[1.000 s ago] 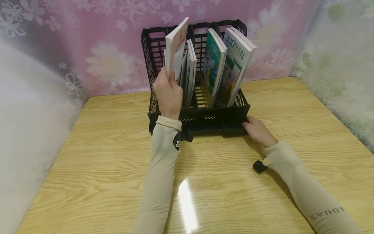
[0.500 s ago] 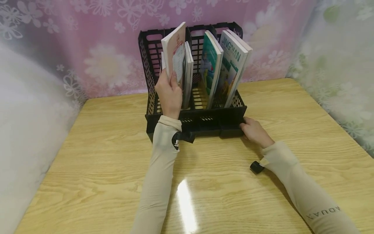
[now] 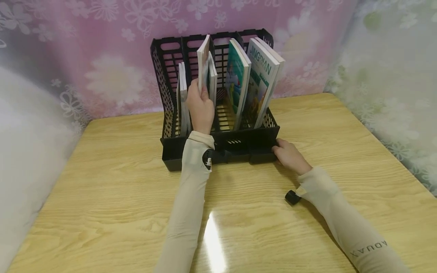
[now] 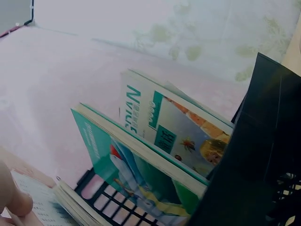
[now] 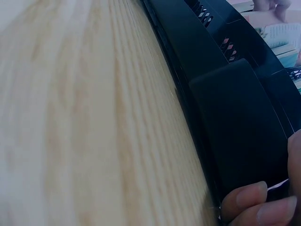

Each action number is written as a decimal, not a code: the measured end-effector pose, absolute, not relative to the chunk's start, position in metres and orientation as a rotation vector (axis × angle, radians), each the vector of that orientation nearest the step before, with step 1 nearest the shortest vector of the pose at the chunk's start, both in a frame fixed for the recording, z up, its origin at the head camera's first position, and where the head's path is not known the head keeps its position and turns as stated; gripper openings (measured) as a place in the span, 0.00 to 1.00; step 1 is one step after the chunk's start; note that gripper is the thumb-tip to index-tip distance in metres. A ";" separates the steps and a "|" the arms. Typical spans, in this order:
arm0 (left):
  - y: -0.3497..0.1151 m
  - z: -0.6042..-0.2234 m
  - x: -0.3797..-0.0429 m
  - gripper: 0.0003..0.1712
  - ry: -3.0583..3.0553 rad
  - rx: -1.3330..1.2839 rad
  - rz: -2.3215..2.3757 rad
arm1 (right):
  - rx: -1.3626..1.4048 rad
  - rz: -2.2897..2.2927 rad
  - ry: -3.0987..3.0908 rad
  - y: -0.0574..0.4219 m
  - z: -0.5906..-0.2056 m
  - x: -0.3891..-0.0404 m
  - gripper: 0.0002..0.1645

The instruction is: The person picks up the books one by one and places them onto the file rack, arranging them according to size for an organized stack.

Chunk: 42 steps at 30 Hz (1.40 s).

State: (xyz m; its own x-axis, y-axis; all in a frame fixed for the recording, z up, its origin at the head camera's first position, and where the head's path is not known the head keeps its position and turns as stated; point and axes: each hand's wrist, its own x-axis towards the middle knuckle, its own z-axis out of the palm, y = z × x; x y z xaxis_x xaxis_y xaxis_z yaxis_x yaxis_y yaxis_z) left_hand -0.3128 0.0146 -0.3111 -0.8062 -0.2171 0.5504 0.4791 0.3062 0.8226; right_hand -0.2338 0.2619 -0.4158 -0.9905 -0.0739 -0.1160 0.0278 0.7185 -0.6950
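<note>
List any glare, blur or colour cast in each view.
Head view: a bright streak of glare on the table, otherwise sharp, the lettering on the white book readable. Left wrist view: dim bluish cast, thumb blurred at the corner. Right wrist view: the table's near wood grain smeared out of focus, fingertips soft.

A black plastic file rack [image 3: 218,144], matt and perforated, stands on a glossy wood-grain table [image 3: 102,197] that catches a streak of glare. Paper books with glossy covers [image 3: 261,81] fill the right slots. Smooth beige cloth sleeves [image 3: 191,197]; floral plastic sheeting [image 3: 102,57] hangs behind.
</note>
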 end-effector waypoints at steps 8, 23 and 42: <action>0.012 -0.315 -0.321 0.13 -2.014 -0.168 -1.652 | -0.041 -1.128 2.809 0.260 -0.415 -0.235 0.29; 0.028 -0.324 -0.337 0.12 -2.025 -0.020 -1.764 | -0.031 -1.140 2.796 0.262 -0.417 -0.233 0.31; 0.028 -0.334 -0.354 0.26 -2.066 -0.143 -2.022 | -0.040 -1.115 2.813 0.260 -0.419 -0.236 0.25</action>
State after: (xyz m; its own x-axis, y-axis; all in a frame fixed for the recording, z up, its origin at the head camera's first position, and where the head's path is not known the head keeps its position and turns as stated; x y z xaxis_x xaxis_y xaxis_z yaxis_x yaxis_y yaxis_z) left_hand -0.3536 0.0283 -0.3335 -0.9648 -0.1010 0.2426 0.2404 0.0341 0.9701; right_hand -0.2355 0.2604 -0.4195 -0.9930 -0.0669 -0.0974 0.0181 0.7289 -0.6844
